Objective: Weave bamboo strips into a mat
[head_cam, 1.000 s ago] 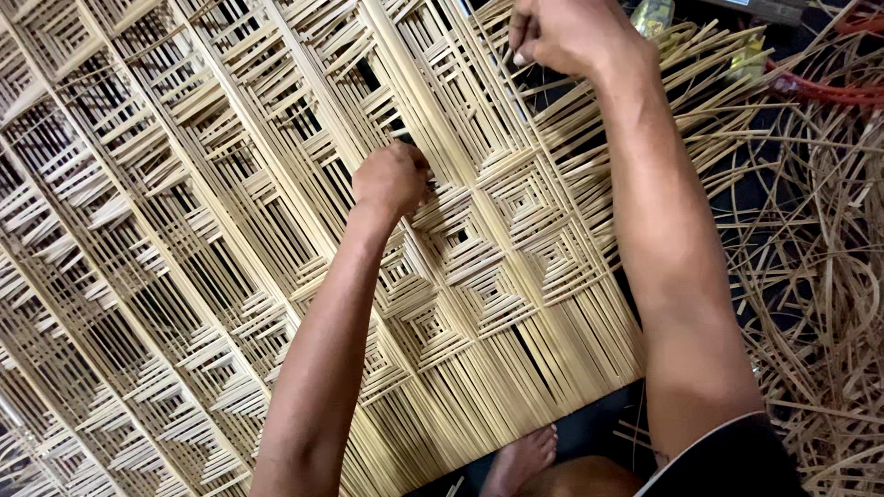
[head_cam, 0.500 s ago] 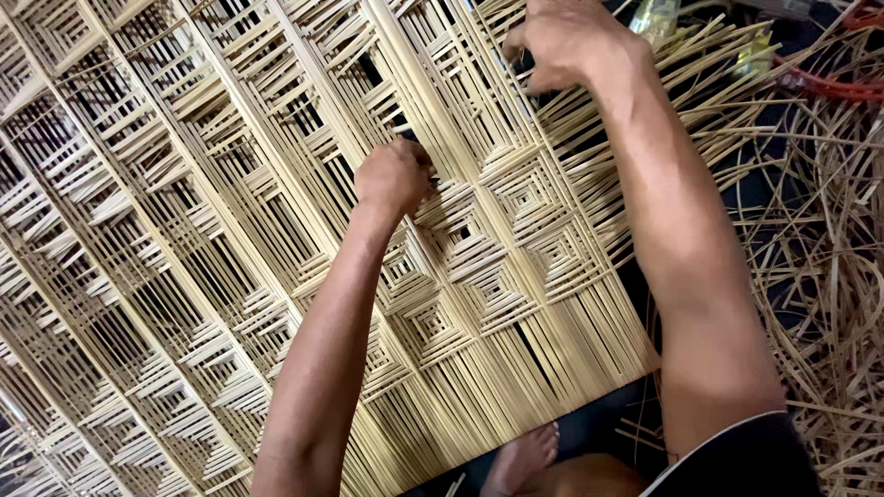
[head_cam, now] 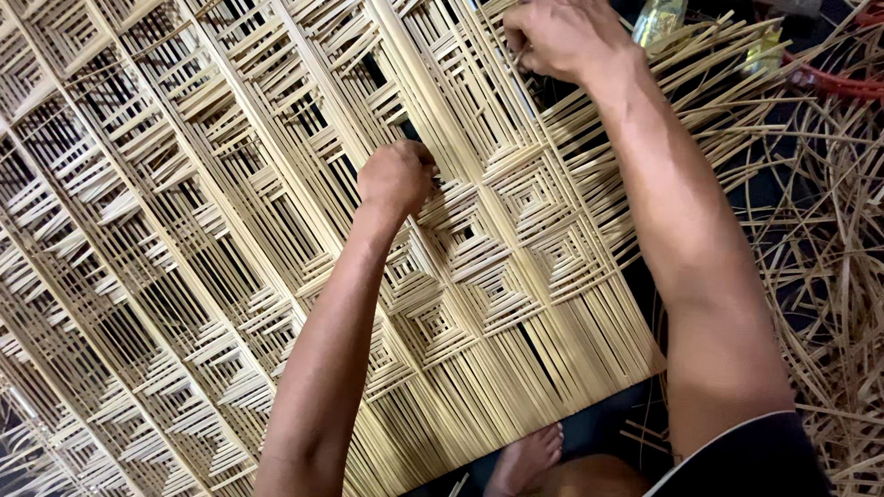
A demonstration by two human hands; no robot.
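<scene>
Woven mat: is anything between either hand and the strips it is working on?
Nothing visible. The left hand rests closed directly on the woven mat at a diamond pattern. The right hand pinches a thin strip at the mat's upper edge. Loose strips lie off to the right, clear of both.

floor-level weaving workplace, handcraft workshop or home work corner; cannot tell which. large woven mat (head_cam: 230, 239) of pale split-cane strips spread flat over dark floor (head_cam: 764, 193), patterned in nested squares. loose strips (head_cam: 829, 304) heaped in tangle at mat's right edge. worker's bare foot (head_cam: 525, 456) rests by near edge of mat, so worker sits on ground. no bench, no machine in view.
</scene>
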